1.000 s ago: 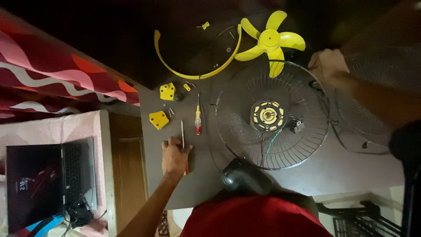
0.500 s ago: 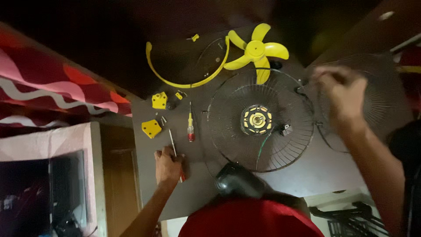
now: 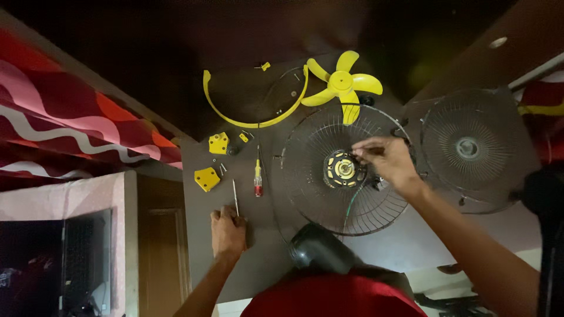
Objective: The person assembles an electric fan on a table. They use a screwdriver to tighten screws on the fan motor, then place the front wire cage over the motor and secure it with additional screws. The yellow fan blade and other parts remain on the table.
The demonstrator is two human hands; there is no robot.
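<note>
Nearest, the dark rounded motor housing (image 3: 320,249) sits at the table edge. The left hand (image 3: 228,232) is closed around a thin-shafted screwdriver (image 3: 235,196), flat on the dark table (image 3: 264,270). The right hand (image 3: 385,161) pinches at the yellow motor hub (image 3: 342,168), centre of the rear wire grille (image 3: 346,170); what it pinches cannot be told. Judgement: steady the grille and keep fingers clear of the thin wires. Beyond lie a red-handled screwdriver (image 3: 257,176), angular yellow brackets (image 3: 207,178), a curved yellow rim band (image 3: 247,117), a glossy five-blade yellow propeller (image 3: 342,82) and a second grille (image 3: 470,147).
</note>
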